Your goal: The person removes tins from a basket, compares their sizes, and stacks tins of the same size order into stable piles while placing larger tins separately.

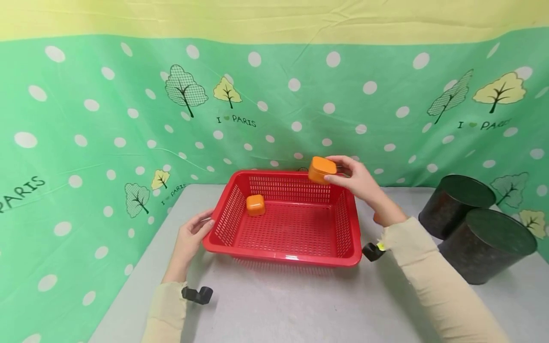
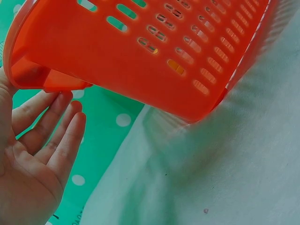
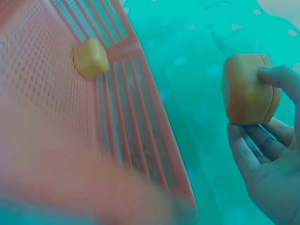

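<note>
A red plastic basket (image 1: 283, 259) with slotted walls stands on the table. One small orange box (image 1: 256, 205), with rounded corners, lies in its far left corner. My left hand (image 1: 190, 238) holds the basket's left rim, with fingertips at the underside of the lip (image 2: 61, 80). Over the far right part of the basket, my right hand (image 1: 358, 178) grips a second orange box (image 1: 322, 170) between thumb and fingers. That box (image 3: 248, 89) shows a lid seam in the right wrist view, where it appears beyond the basket's edge.
Two dark cylindrical bins (image 1: 489, 245) stand at the right side of the grey table (image 1: 274, 305). A green and yellow patterned cloth (image 1: 274, 95) hangs behind and to the left. Part of a reddish-orange thing (image 1: 377, 219) shows beside the right wrist.
</note>
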{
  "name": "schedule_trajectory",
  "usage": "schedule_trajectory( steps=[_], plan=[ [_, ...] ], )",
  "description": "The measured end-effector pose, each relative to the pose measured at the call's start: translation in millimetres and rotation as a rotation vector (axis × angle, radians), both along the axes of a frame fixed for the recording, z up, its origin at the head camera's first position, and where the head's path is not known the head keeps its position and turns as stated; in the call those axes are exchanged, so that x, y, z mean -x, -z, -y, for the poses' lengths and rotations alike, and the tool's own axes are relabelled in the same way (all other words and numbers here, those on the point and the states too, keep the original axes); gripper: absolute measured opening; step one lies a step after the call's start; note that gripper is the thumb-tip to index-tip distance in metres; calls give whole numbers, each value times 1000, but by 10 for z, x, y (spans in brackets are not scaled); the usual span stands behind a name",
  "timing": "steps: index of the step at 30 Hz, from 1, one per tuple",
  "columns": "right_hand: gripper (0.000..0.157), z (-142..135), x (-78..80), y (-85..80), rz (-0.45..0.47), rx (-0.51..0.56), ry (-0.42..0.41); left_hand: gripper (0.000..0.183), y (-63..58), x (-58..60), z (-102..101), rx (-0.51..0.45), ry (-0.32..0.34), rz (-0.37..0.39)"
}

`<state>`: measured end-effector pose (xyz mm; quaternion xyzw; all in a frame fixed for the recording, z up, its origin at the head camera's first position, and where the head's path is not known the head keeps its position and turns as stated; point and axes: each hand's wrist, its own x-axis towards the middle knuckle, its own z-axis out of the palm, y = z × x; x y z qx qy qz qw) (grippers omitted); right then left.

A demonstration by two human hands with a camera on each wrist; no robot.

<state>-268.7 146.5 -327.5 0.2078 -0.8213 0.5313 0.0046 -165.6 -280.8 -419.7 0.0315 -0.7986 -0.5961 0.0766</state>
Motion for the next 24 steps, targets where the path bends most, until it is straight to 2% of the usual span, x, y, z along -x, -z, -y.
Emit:
schedule_trajectory(
  steps=[8, 16, 24],
  plan=[
    [60, -503, -175, 117, -12, -23, 135, 48, -12, 2, -5, -8, 0, -5],
    [64, -900, -266, 390, 14, -91, 250, 48, -16, -5, 8, -8, -12, 8],
    [68, -1178, -325, 661, 24, -140, 306, 47, -18, 3, -5, -16, -15, 18]
  ],
)
